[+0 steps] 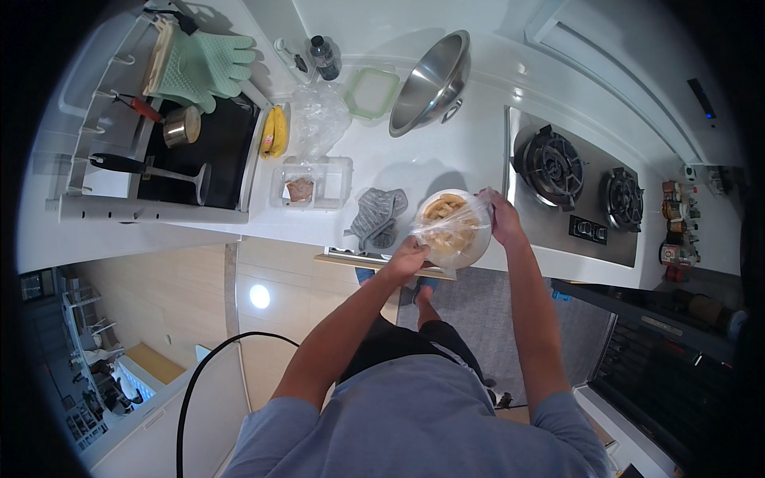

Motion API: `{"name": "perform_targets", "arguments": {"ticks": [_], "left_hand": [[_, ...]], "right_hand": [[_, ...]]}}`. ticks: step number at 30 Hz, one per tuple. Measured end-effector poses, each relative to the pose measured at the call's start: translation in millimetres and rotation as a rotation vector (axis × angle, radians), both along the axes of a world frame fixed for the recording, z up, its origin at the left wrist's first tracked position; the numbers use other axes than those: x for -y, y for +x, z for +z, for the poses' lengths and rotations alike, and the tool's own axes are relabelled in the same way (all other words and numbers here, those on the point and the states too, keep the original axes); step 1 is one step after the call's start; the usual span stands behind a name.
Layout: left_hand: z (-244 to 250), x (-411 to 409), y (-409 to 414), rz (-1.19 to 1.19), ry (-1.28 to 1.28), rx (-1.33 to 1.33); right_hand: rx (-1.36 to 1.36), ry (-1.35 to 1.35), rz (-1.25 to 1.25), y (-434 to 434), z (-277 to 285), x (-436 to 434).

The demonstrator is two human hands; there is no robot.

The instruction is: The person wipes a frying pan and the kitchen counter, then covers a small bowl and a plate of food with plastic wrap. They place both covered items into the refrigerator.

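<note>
A round white bowl point(476, 254) of pale yellowish food pieces point(446, 210) sits at the counter's front edge, between my hands. Clear plastic film point(460, 224) stretches over part of it, gathered in creases toward the left. My left hand point(409, 258) grips the film and the bowl's lower left rim. At the right rim, my right hand point(501, 216) holds a bunched edge of the film. Left of the bowl lies a grey quilted cloth mitt point(376, 215), crumpled and touching neither hand.
A divided clear plastic container point(333, 185) holds a brownish food piece. Behind stand a tilted steel basin point(427, 83), a green-rimmed glass container point(372, 92), a crumpled plastic bag point(320, 119) and bananas point(274, 132). The gas hob point(538, 230) is at right; a drawer point(358, 263) juts out below the counter.
</note>
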State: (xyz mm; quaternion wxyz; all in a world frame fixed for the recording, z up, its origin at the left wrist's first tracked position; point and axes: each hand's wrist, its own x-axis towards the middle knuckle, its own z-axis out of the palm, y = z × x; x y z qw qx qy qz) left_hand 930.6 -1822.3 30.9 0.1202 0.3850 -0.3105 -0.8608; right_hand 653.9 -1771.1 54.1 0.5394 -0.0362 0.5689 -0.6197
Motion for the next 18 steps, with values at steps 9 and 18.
{"name": "perform_targets", "arguments": {"ticks": [9, 18], "left_hand": [[32, 17, 8, -0.331, 0.049, -0.047], [23, 22, 16, -0.343, -0.035, -0.07]], "right_hand": [[-0.672, 0.08, 0.578, -12, 6, 30], [-1.391, -0.291, 1.181, 63, 120, 52]]}}
